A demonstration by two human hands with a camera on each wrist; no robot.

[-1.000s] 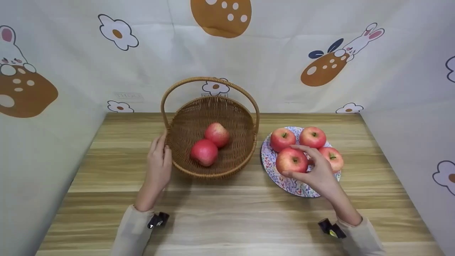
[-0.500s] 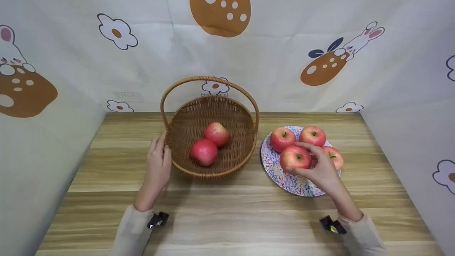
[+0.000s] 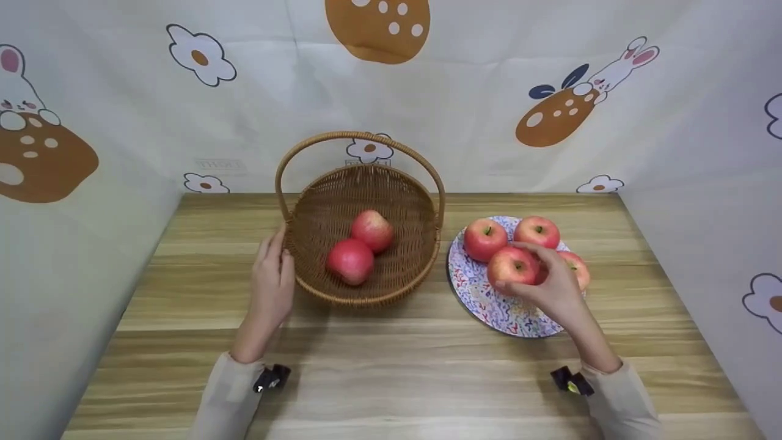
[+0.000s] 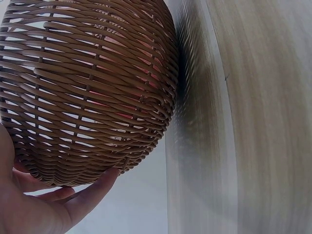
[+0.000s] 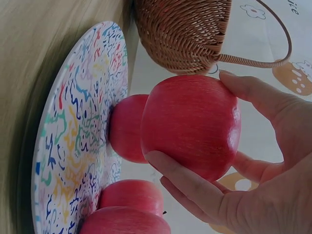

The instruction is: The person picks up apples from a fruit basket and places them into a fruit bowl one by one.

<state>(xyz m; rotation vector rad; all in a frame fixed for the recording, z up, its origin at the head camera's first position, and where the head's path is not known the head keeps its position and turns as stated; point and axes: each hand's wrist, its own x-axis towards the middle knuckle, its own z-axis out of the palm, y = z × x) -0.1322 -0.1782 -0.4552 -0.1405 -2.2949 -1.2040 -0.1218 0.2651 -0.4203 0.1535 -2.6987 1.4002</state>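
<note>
My left hand [image 3: 273, 278] rests against the left outer side of a brown wicker basket [image 3: 317, 201] with a tall arched handle. In the left wrist view, its extended fingers [image 4: 95, 192] touch the woven wall. Two red apples [image 3: 351, 261] lie touching inside the basket. My right hand [image 3: 553, 287] grips a red apple [image 3: 510, 269] between thumb and fingers, held over a round plate [image 3: 489, 311] with a colourful squiggle pattern. The right wrist view shows this apple [image 5: 192, 126] apart from the plate surface. Other apples [image 3: 486, 239] sit on the plate, one partly hidden by the hand.
The wood-grain table [image 3: 391, 373] carries the basket at centre-left and the plate to its right, with a narrow gap between. A pale cloth [image 3: 464, 91] printed with flowers and rabbits stands behind and along both sides.
My right hand has shifted slightly right and towards the back with the apple, over the plate. The left hand and the basket have stayed in place.
</note>
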